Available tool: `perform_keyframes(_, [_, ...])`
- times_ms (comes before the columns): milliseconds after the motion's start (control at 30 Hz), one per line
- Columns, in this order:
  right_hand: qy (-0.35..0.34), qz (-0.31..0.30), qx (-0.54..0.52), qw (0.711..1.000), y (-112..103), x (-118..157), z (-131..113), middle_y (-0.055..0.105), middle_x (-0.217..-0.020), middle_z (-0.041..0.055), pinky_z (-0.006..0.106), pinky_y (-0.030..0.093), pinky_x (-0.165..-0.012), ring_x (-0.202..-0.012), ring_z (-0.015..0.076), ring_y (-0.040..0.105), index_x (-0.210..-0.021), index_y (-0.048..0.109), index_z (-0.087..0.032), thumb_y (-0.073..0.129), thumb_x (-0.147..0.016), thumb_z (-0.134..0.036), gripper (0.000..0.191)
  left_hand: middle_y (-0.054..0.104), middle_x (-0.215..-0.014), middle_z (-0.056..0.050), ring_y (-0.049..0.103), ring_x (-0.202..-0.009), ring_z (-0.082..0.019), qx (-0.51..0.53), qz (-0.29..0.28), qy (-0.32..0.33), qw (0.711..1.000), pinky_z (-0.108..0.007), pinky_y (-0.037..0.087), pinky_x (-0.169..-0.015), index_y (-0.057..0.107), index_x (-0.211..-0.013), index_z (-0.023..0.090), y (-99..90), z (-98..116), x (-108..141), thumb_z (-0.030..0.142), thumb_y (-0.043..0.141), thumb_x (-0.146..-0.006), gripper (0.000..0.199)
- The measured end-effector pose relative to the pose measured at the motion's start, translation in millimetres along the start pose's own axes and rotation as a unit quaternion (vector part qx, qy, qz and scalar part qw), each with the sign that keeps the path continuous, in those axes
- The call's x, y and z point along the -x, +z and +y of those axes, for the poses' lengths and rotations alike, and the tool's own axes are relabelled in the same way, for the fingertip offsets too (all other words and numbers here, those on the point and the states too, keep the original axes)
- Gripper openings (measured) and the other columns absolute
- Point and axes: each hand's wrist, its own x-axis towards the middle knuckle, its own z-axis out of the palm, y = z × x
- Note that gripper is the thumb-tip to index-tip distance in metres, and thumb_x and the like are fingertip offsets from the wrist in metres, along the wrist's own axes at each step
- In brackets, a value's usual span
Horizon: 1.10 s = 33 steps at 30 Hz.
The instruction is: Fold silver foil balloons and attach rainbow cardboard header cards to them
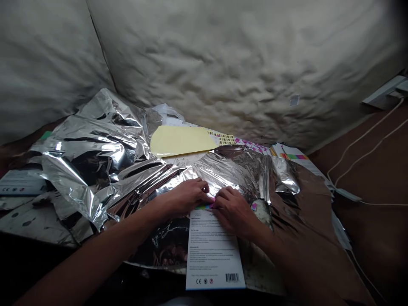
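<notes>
Pinching the top edge of a white card (212, 250), left hand (186, 197) and right hand (232, 211) curled nearly shut. Probably steadying it against the silver foil (105, 157)

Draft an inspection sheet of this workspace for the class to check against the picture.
Surface: crumpled silver foil over a brown surface.
Job's things: white printed card with a barcode; coloured strip at its top edge.
Clutter: pale yellow sheet; sheet with pink shapes; second printed card.
Grippers: left hand and right hand both at the card's top edge; grip cannot be told.
Cables: white cable on the brown surface, right.
Surroundings: pale padded upholstery behind; white plastic fitting upper right.
</notes>
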Motion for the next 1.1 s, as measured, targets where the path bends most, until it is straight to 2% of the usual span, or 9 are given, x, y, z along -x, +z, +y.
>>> perform_keyframes(267, [0.130, -0.120, -0.147, 0.973, 5, -8, 12, 0.066, -0.079, -0.0028, 0.027, 0.036, -0.062, -0.072, 0.0152, 0.057, -0.088, 0.063, -0.023, 0.065, -0.085, -0.025, 0.004, 0.065, -0.100, -0.002, 0.057, -0.096, -0.019, 0.022, -0.008, -0.028, 0.999, -0.029, 0.042, -0.084, 0.074, -0.102, 0.027, -1.1, 2, 1, 0.018, 0.058, -0.091, 0.021])
perform_keyframes(533, [0.173, 0.001, -0.126, 0.977, 16, -4, 24, 0.062, -0.100, 0.0037, 0.034, 0.042, -0.080, -0.098, 0.0231, 0.055, -0.099, 0.066, -0.023, 0.081, -0.074, -0.037, 0.033, 0.056, -0.102, -0.006, 0.052, -0.094, -0.024, 0.016, -0.008, -0.190, 0.982, -0.033, 0.040, -0.074, 0.062, -0.098, 0.020, -8.6, 13, 8, 0.039, 0.068, -0.080, 0.027])
perform_keyframes(667, [0.180, -0.003, -0.225, 0.958, 11, 1, 39, 0.063, -0.096, 0.0034, 0.033, 0.044, -0.080, -0.094, 0.0209, 0.058, -0.094, 0.071, -0.022, 0.071, -0.083, -0.036, 0.017, 0.057, -0.100, -0.004, 0.052, -0.097, -0.024, 0.112, -0.010, -0.218, 0.969, -0.033, 0.041, -0.076, 0.062, -0.095, 0.021, -8.2, 14, 7, 0.034, 0.072, -0.074, 0.027])
perform_keyframes(733, [0.201, -0.029, -0.302, 0.931, 8, 3, 46, 0.065, -0.088, 0.0021, 0.030, 0.044, -0.071, -0.083, 0.0183, 0.059, -0.091, 0.072, -0.021, 0.066, -0.086, -0.036, 0.016, 0.060, -0.093, -0.002, 0.055, -0.089, -0.022, 0.204, -0.002, -0.243, 0.948, -0.031, 0.042, -0.071, 0.061, -0.092, 0.021, -6.2, 15, 4, 0.030, 0.072, -0.072, 0.024])
perform_keyframes(800, [0.229, -0.042, -0.383, 0.894, 6, 3, 51, 0.065, -0.077, 0.0003, 0.027, 0.041, -0.061, -0.070, 0.0157, 0.057, -0.085, 0.071, -0.019, 0.067, -0.084, -0.038, 0.020, 0.062, -0.087, -0.001, 0.059, -0.080, -0.020, 0.334, 0.040, -0.275, 0.901, -0.028, 0.044, -0.065, 0.060, -0.097, 0.020, -2.7, 17, 0, 0.029, 0.073, -0.072, 0.029])
perform_keyframes(900, [0.263, 0.053, -0.469, 0.841, 6, 1, 52, 0.062, -0.070, -0.0013, 0.025, 0.041, -0.057, -0.063, 0.0132, 0.054, -0.077, 0.066, -0.016, 0.070, -0.080, -0.042, 0.026, 0.068, -0.091, -0.003, 0.065, -0.077, -0.020, 0.524, 0.122, -0.304, 0.786, -0.030, 0.050, -0.066, 0.056, -0.120, 0.020, 3.4, 19, -7, 0.034, 0.077, -0.075, 0.052])
perform_keyframes(967, [0.269, 0.127, -0.487, 0.821, 8, -1, 51, 0.062, -0.072, -0.0009, 0.025, 0.043, -0.060, -0.065, 0.0131, 0.054, -0.076, 0.065, -0.016, 0.071, -0.078, -0.042, 0.027, 0.071, -0.093, -0.008, 0.068, -0.077, -0.022, 0.589, 0.117, -0.316, 0.735, -0.032, 0.053, -0.068, 0.059, -0.119, 0.016, 6.1, 19, -8, 0.040, 0.080, -0.073, 0.055])
perform_keyframes(1033, [0.260, 0.132, -0.496, 0.818, 11, -2, 50, 0.064, -0.075, 0.0004, 0.025, 0.044, -0.061, -0.069, 0.0140, 0.056, -0.078, 0.067, -0.015, 0.072, -0.077, -0.040, 0.025, 0.072, -0.088, -0.010, 0.069, -0.073, -0.022, 0.600, 0.079, -0.327, 0.726, -0.031, 0.054, -0.066, 0.067, -0.102, 0.011, 6.9, 17, -8, 0.042, 0.083, -0.070, 0.047])
perform_keyframes(1100, [0.241, 0.087, -0.521, 0.814, 12, -2, 47, 0.068, -0.082, 0.0020, 0.025, 0.046, -0.064, -0.072, 0.0151, 0.059, -0.088, 0.071, -0.015, 0.072, -0.077, -0.038, 0.026, 0.072, -0.083, -0.010, 0.068, -0.069, -0.021, 0.580, 0.056, -0.338, 0.739, -0.029, 0.052, -0.063, 0.069, -0.092, 0.010, 6.2, 17, -6, 0.040, 0.084, -0.068, 0.041])
